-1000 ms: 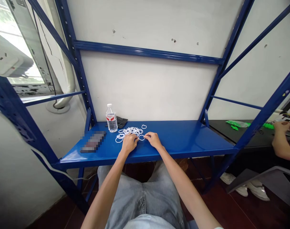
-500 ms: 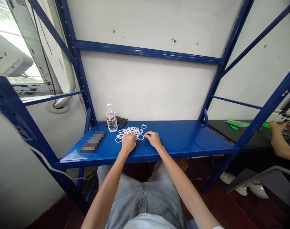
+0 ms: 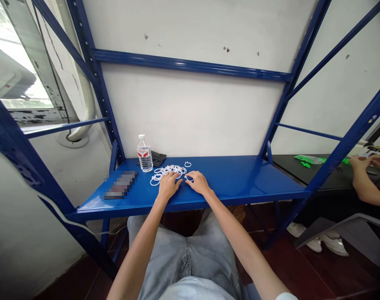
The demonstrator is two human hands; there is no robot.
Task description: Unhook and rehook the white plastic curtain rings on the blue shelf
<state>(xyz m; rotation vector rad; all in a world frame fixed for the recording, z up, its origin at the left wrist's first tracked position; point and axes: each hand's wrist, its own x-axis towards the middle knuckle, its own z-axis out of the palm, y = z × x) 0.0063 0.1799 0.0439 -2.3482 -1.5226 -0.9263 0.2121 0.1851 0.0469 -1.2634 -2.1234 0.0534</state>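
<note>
A heap of white rings (image 3: 173, 169), apparently plastic, lies on the blue shelf top (image 3: 240, 175). My left hand (image 3: 169, 185) rests at the near side of the heap, its fingers stretched over the rings and its thumb apart. Just to the right, my right hand (image 3: 198, 182) has its fingers curled round one white ring (image 3: 189, 179), partly hidden by them. Behind the hands, another white ring (image 3: 188, 164) lies alone, apart from the heap.
A water bottle (image 3: 144, 155) stands behind the heap at left, beside a crumpled black bag (image 3: 158, 158). A blurred-out dark flat object (image 3: 120, 185) lies at the left. Blue posts (image 3: 349, 141) frame the shelf. Another person's hands (image 3: 361, 162) work at a black table at far right.
My left hand's fingers have spread out over the heap. My right hand has moved slightly left and now has a white ring in its fingers. The view has shifted slightly.
</note>
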